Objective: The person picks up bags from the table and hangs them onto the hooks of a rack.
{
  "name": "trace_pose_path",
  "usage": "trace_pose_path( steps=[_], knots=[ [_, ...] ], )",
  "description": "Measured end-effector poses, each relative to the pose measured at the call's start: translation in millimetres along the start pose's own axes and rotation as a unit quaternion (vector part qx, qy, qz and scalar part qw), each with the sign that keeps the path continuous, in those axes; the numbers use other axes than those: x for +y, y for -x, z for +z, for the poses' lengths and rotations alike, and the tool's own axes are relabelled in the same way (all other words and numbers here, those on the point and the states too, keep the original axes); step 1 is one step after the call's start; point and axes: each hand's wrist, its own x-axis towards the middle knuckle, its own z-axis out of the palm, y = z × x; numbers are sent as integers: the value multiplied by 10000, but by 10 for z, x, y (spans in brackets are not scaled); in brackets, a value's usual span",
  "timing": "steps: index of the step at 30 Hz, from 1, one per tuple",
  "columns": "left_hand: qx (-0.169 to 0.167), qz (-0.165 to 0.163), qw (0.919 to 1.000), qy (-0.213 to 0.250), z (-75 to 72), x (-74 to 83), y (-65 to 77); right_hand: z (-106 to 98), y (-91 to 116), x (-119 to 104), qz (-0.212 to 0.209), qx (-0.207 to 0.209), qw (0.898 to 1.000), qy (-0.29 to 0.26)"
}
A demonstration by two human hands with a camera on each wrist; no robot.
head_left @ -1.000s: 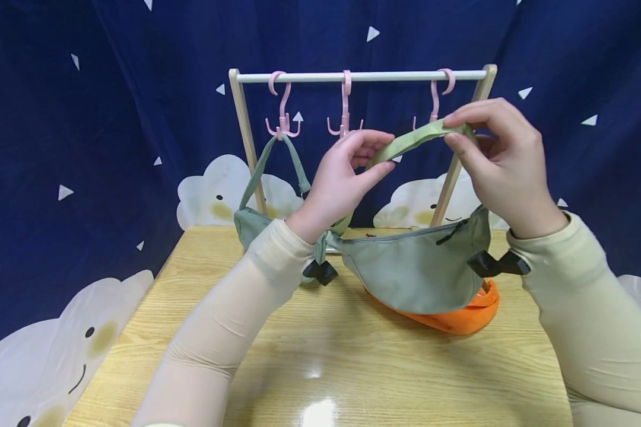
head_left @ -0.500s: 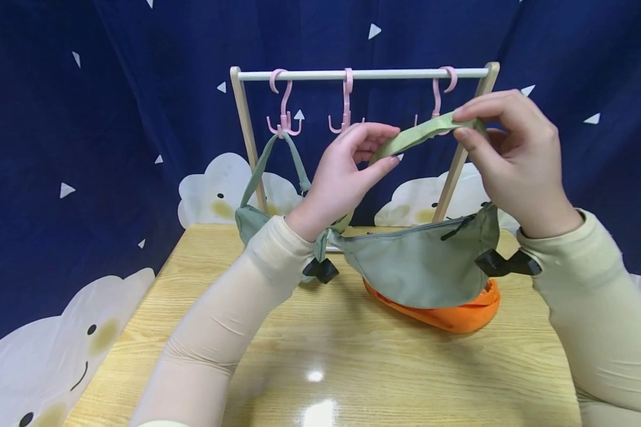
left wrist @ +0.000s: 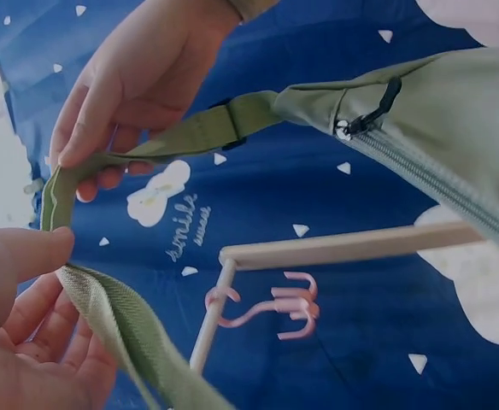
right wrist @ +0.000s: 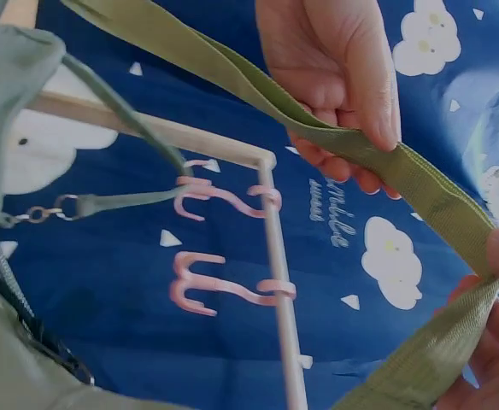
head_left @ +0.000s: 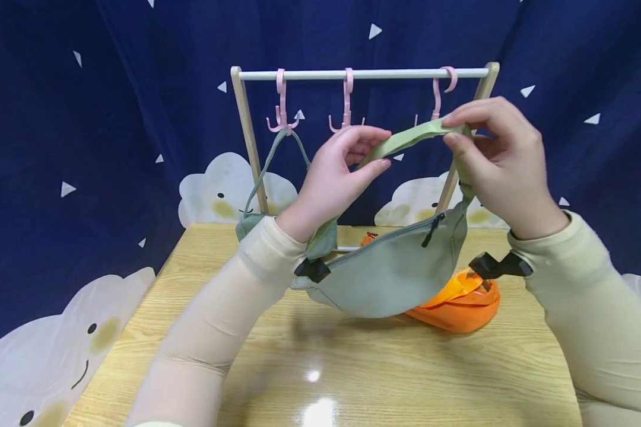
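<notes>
A grey-green sling bag [head_left: 390,273] hangs below both hands by its light green webbing strap [head_left: 413,137], its body tilted lower at the left. My left hand [head_left: 347,160] pinches the strap between thumb and fingers. A short way to the right, my right hand [head_left: 513,169] pinches the same strap, so a doubled stretch spans the two hands. In the left wrist view, a black slider sits on the strap near the bag's zipper [left wrist: 437,188]. The right-hand pink hook [head_left: 436,104] hangs just behind the strap, partly hidden.
A rack with a white rail [head_left: 395,74] and wooden legs stands at the table's back. From its left pink hook [head_left: 281,112] hangs another green bag [head_left: 251,224]; a middle hook [head_left: 347,101] also hangs there. An orange bag [head_left: 462,308] lies on the wooden table [head_left: 406,373].
The sling bag has swung left and tilted, exposing more of the orange bag. My right hand rose slightly, then came back down and left. The left hook and its bag have turned.
</notes>
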Motion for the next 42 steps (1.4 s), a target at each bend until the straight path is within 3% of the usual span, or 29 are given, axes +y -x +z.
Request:
trace_pose_path(
  steps=[9, 18, 23, 33, 38, 42],
  knots=[
    [22, -298, 9992, -275, -207, -192, 99, 265, 139, 146, 421, -628, 9970, 179],
    [263, -361, 9984, -344, -339, -326, 45, 468, 86, 265, 854, -1086, 9897, 369],
    [443, -435, 9979, -186, -374, -391, -11, 560, 4, 324, 887, -1249, 9870, 479],
    [927, -723, 9931, -11, -388, -567, -131, 717, -122, 447, 879, -1323, 9863, 436],
    [1285, -820, 9879, 280, -361, -653, -197, 814, -176, 506, 946, -1120, 9886, 342],
    [1580, -684, 9832, 603, -326, -711, -241, 902, -216, 531, 1121, -891, 9895, 190]
  ],
)
